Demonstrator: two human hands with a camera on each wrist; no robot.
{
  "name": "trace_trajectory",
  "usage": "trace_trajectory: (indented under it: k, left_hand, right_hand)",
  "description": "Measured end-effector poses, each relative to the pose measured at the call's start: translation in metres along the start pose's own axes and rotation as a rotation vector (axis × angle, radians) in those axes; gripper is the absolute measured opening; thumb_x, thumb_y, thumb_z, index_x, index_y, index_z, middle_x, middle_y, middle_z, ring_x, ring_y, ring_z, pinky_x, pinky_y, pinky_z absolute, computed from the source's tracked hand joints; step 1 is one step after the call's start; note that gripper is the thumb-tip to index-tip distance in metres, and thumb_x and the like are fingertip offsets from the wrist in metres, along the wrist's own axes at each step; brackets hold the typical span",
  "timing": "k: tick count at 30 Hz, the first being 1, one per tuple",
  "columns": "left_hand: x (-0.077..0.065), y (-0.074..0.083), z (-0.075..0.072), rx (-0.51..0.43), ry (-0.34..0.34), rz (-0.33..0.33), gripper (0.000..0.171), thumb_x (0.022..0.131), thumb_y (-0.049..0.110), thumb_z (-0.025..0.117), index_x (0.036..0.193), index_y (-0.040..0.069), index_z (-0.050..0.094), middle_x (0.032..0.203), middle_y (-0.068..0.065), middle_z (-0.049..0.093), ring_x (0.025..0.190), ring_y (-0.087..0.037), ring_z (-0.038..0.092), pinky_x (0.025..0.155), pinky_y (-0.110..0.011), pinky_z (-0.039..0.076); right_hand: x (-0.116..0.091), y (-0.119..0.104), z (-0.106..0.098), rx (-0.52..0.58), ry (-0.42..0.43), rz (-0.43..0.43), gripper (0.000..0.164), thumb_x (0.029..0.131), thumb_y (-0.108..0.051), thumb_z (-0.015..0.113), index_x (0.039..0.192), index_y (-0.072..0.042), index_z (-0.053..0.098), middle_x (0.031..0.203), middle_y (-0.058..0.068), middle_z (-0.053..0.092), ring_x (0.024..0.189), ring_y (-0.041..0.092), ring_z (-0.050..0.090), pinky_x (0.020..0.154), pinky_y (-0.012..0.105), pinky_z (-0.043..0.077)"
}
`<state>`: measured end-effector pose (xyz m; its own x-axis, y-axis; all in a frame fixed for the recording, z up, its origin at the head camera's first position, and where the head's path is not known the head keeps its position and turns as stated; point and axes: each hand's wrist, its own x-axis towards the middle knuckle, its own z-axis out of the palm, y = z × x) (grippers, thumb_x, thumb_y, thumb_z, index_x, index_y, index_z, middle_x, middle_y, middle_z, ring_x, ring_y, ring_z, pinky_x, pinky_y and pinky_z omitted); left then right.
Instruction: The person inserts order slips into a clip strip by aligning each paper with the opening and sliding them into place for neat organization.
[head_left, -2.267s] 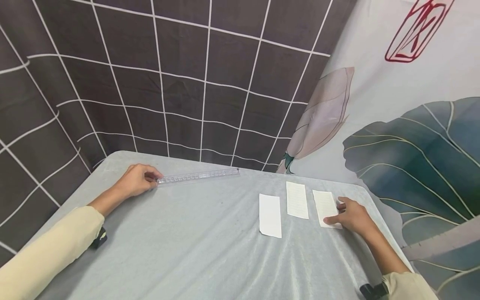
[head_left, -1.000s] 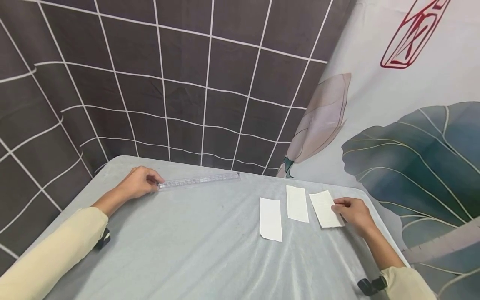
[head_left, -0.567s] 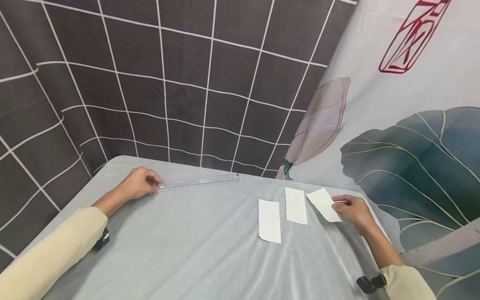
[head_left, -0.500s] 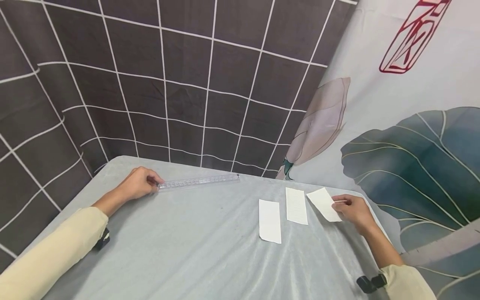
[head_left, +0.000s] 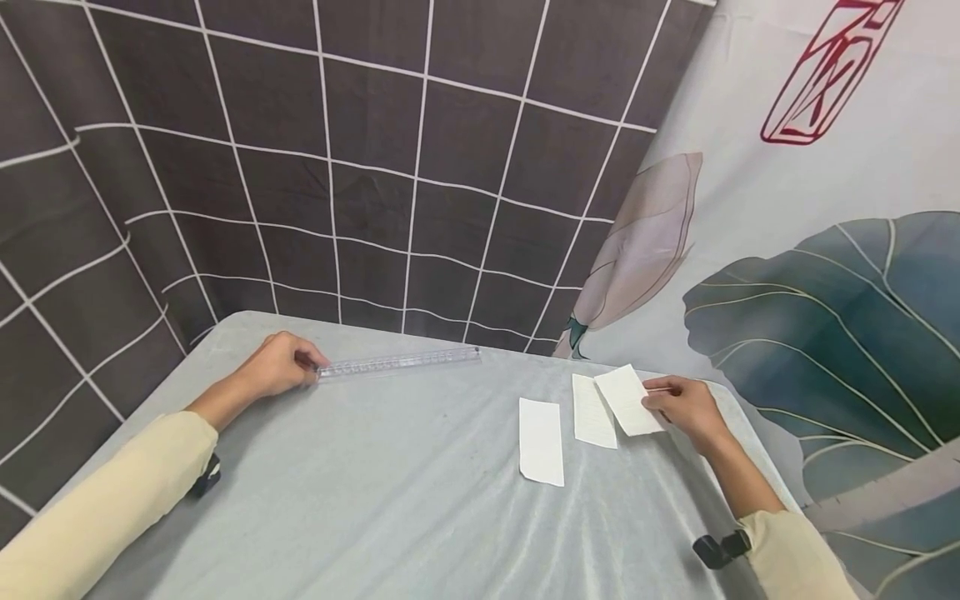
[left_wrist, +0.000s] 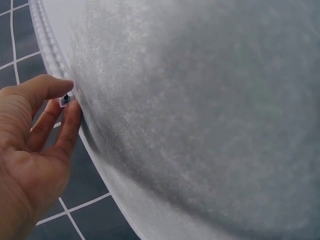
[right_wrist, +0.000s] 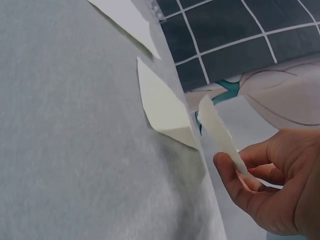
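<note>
My left hand (head_left: 279, 365) pinches the near end of a clear plastic ruler (head_left: 401, 362), which lies along the back of the table. In the left wrist view, thumb and fingers close on the ruler's end beside a small dark spot. On the right, my right hand (head_left: 686, 408) pinches a white slip of paper (head_left: 628, 400) by its right edge. The right wrist view has this slip (right_wrist: 217, 127) raised and seen nearly edge-on between thumb and fingers. In the head view it overlaps a second slip (head_left: 591, 421) lying on the cloth. A third slip (head_left: 540, 442) lies further left.
A pale grey cloth (head_left: 360, 483) with soft creases covers the table. Behind it hangs a dark curtain (head_left: 367, 200) with white grid lines. A white curtain (head_left: 750, 183) printed with large leaves borders the right side.
My right hand has picked up the rightmost paper slip, tilted it and carried it left over the middle slip. The left hand and the ruler stay in place.
</note>
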<state>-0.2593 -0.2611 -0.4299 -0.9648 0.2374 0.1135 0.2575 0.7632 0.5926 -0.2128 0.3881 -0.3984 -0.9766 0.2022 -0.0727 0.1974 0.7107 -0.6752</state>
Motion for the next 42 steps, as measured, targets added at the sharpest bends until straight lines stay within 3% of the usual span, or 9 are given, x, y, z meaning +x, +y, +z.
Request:
trace_trajectory:
  k: [11,21,27,31,37,42]
  left_hand:
    - [-0.001,0.002,-0.001,-0.013,-0.010,-0.018,0.025,0.076,-0.007,0.086,0.100,-0.001,0.087,0.097,-0.018,0.084,0.087,-0.020,0.072,0.077,-0.032,0.056]
    - [0.000,0.002,-0.003,-0.028,-0.014,-0.018,0.025,0.076,-0.007,0.086,0.100,-0.002,0.088,0.094,-0.016,0.084,0.085,-0.017,0.068,0.075,-0.029,0.054]
    - [0.000,0.000,-0.001,-0.028,-0.005,-0.005,0.025,0.076,-0.006,0.085,0.100,-0.002,0.087,0.094,-0.016,0.084,0.084,-0.016,0.067,0.074,-0.026,0.052]
    - [-0.001,0.002,-0.003,-0.025,0.000,0.001,0.024,0.075,-0.006,0.086,0.099,-0.002,0.087,0.094,-0.016,0.084,0.084,-0.016,0.068,0.074,-0.026,0.053]
    - [-0.001,0.002,-0.003,-0.029,0.010,0.001,0.024,0.075,-0.006,0.085,0.099,-0.001,0.088,0.092,-0.015,0.083,0.083,-0.016,0.067,0.073,-0.025,0.052]
    - [0.000,0.001,0.000,-0.029,0.009,-0.007,0.024,0.075,-0.005,0.084,0.098,0.000,0.088,0.090,-0.013,0.083,0.083,-0.015,0.065,0.074,-0.026,0.051]
  right_hand:
    - [0.004,-0.019,0.014,0.048,-0.021,-0.030,0.050,0.098,-0.012,0.077,0.142,0.011,0.069,0.104,0.013,0.075,0.085,0.012,0.063,0.069,0.023,0.053]
    - [0.009,-0.038,0.038,0.092,-0.056,0.016,0.051,0.098,-0.012,0.079,0.144,0.007,0.068,0.108,0.013,0.074,0.085,0.012,0.063,0.071,0.024,0.053]
    - [0.011,-0.050,0.053,0.121,-0.085,-0.009,0.051,0.097,-0.010,0.080,0.143,0.008,0.068,0.104,0.010,0.075,0.082,0.012,0.064,0.071,0.025,0.054]
    - [0.011,-0.060,0.060,0.154,-0.113,-0.037,0.049,0.096,-0.007,0.080,0.142,0.009,0.069,0.106,0.014,0.078,0.079,0.011,0.064,0.071,0.025,0.054]
    - [0.012,-0.072,0.068,0.181,-0.134,-0.078,0.047,0.097,-0.004,0.079,0.141,0.010,0.069,0.123,0.028,0.080,0.078,0.008,0.065,0.070,0.023,0.054]
    - [0.013,-0.077,0.075,0.187,-0.145,-0.085,0.046,0.097,-0.004,0.079,0.141,0.009,0.069,0.125,0.027,0.079,0.080,0.009,0.067,0.073,0.023,0.056]
